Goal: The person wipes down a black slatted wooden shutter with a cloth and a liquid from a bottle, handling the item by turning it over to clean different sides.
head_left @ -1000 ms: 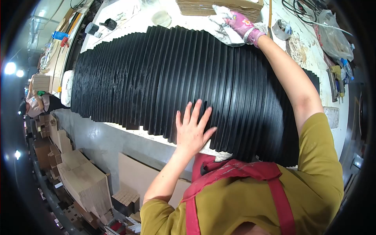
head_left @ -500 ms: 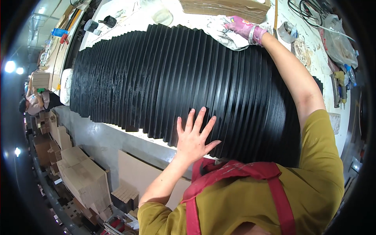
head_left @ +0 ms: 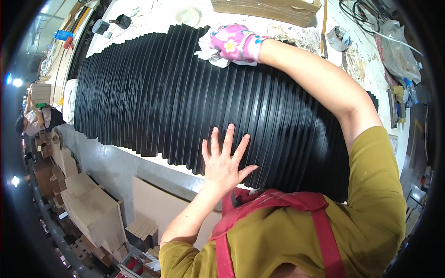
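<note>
A long black pleated cover (head_left: 153, 92), folded like a bellows, lies across the white workbench (head_left: 139, 18). My left hand (head_left: 225, 160) is bare and rests flat on its near edge with the fingers spread. My right hand (head_left: 234, 42) wears a pink flowered glove and presses a white cloth (head_left: 208, 48) onto the far part of the pleats. The right arm reaches across the cover from the lower right.
A cardboard box (head_left: 264, 8) lies at the bench's far edge, with a roll of tape (head_left: 338, 39), cables (head_left: 366, 9) and tools (head_left: 398, 102) to the right. Stacked cardboard (head_left: 88, 208) stands on the floor at the left. Another person (head_left: 34, 121) is at the far left.
My right hand with the cloth has slid left along the far edge of the pleated cover. My left hand has stayed flat on the near edge.
</note>
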Motion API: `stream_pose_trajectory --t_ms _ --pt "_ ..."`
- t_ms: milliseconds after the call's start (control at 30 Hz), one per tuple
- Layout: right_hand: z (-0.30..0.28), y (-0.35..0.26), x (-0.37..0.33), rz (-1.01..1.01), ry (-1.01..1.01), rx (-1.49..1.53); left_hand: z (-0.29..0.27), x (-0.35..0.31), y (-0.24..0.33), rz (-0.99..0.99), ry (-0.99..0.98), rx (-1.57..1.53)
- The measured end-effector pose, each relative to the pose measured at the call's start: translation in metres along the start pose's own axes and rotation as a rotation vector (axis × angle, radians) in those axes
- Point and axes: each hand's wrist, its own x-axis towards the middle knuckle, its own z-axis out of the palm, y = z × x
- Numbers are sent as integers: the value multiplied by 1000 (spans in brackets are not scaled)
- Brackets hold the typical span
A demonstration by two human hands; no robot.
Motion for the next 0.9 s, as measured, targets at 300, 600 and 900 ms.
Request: stream_pose_trajectory --t_ms 300,600,900 --pt "0 -20 14 125 -84 -94 -1 2 1 12 36 -53" --pt "-24 -61 -8 225 -45 217 0 -3 -1 0 86 -122" --pt "-9 -6 -106 289 469 836 -6 -2 5 14 111 -39"
